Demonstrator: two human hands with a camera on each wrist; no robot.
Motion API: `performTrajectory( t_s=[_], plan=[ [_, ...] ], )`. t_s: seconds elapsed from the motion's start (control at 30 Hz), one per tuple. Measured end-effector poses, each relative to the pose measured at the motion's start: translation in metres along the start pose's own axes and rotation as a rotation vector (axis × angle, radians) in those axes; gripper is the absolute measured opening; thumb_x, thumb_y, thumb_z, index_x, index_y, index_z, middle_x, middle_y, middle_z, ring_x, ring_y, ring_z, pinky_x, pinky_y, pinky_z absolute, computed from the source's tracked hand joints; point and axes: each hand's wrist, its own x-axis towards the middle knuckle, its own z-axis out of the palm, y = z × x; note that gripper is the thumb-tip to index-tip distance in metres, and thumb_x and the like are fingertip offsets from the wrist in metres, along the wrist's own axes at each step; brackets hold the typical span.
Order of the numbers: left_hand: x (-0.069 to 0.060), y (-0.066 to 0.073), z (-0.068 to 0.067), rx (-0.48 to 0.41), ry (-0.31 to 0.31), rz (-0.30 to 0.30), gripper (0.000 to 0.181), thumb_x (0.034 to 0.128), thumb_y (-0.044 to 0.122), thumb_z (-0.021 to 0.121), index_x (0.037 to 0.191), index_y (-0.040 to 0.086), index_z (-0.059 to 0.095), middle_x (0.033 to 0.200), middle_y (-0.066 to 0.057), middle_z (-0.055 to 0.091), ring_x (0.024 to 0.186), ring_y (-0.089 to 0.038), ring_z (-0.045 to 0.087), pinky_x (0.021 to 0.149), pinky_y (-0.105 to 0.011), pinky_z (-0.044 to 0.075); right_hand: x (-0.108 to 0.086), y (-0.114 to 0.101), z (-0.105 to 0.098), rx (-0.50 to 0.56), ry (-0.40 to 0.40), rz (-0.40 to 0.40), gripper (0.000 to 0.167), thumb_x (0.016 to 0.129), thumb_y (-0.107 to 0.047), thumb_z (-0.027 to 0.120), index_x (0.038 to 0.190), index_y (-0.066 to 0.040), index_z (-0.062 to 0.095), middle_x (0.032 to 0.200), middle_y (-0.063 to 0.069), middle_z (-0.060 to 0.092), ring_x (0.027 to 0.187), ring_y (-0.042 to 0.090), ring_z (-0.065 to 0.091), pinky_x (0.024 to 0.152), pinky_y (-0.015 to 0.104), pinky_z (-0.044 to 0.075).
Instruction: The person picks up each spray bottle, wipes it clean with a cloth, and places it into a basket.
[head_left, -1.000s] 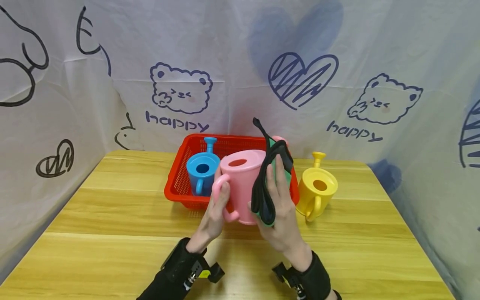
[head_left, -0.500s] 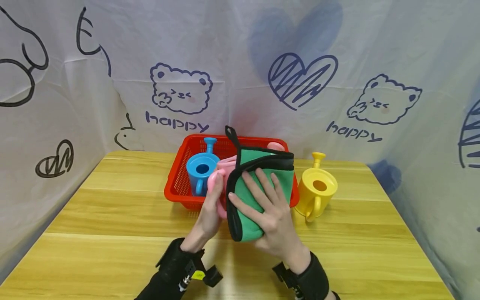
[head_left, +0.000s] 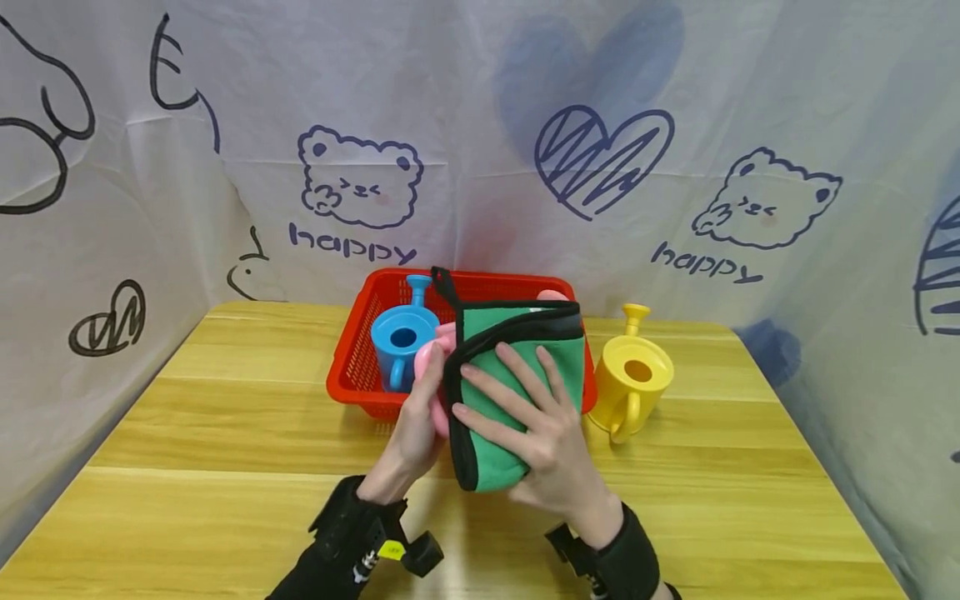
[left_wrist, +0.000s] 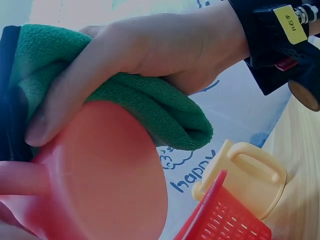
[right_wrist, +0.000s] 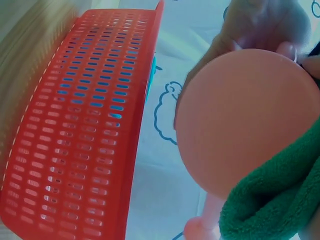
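A pink watering can [left_wrist: 115,170] is held up in front of the basket, its flat base showing in both wrist views. My left hand [head_left: 412,425] grips it at the handle side, thumb up by the handle. Over the can's near side lies a folded green cloth [head_left: 480,458] with black edging and a loop. My right hand [head_left: 540,433] holds that cloth against the can, fingers spread across it. In the left wrist view, the right thumb [left_wrist: 55,112] bends over the cloth and can. Cloth and hand cover most of the can's body in the head view.
Behind the hands stands a red perforated basket [head_left: 367,400] with a blue watering can [head_left: 408,325] inside. A yellow watering can [head_left: 637,367] stands on the wooden table [head_left: 225,500] right of the basket. A white sheet [head_left: 480,100] with drawings hangs at the back.
The cloth has turned from edge-on at the can's right side to lie over its near side, the right hand moving with it. Since half a second ago, both have shifted slightly left and down.
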Motion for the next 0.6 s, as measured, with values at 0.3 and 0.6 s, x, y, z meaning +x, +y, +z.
performTrajectory(
  t_s=[0.3,0.6],
  plan=[
    [-0.0034,0.0020,0.0021,-0.021,0.018,-0.013,0.059,0.1049,0.057,0.028,0.136,0.008,0.038,0.120,0.004,0.052,0.111,-0.012,0.055,0.091,-0.020,0.052,0.0000,0.0005,0.0029,0.087,0.137,0.092,0.042,0.095,-0.044,0.062,0.121,-0.013,0.072,0.141,0.012,0.062,0.146,0.038,0.041,0.123,0.052,0.028],
    [-0.0055,0.0030,0.0033,0.019,0.052,-0.028,0.062,0.1038,0.058,0.030,0.141,0.008,0.034,0.122,0.001,0.053,0.111,-0.017,0.056,0.091,-0.023,0.054,-0.0062,0.0052,0.0035,0.237,0.178,0.279,0.049,0.102,-0.033,0.057,0.141,-0.004,0.057,0.156,0.011,0.047,0.150,0.035,0.036,0.122,0.039,0.033]
  ],
)
